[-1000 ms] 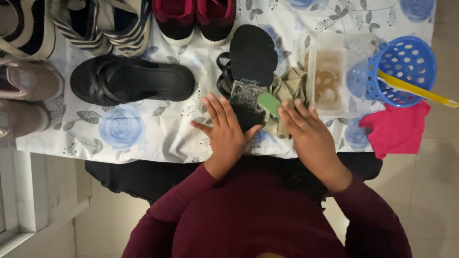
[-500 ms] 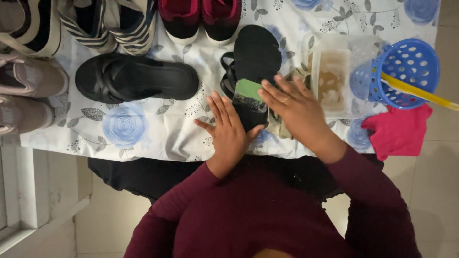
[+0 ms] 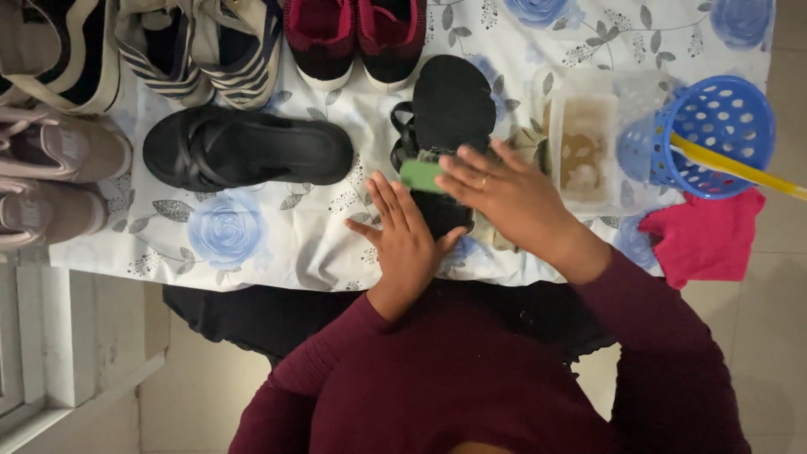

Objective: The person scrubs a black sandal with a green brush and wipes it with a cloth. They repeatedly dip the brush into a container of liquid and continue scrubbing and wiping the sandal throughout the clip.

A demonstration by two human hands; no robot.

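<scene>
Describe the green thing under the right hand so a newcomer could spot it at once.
Start at the floral tablecloth and find the two hands at its near edge. The right hand presses a small green scrubbing pad onto a black sandal, which the left hand steadies. It is the only green item among the dark footwear.

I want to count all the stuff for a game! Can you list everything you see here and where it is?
Black sandal: one, under the hands, centre.
Green sponge: one, under the right fingers.
Black slide sandal: one, left of centre.
Red-black sneakers: two, top centre.
Striped shoes: two, top left.
Beige shoes: two, left edge.
Clear tub: one, right.
Blue basket: one, far right, yellow stick across it.
Pink cloth: one, below basket.
Floral tablecloth: one, white-blue.
Left hand: flat on sandal.
Right hand: on sponge.
</scene>
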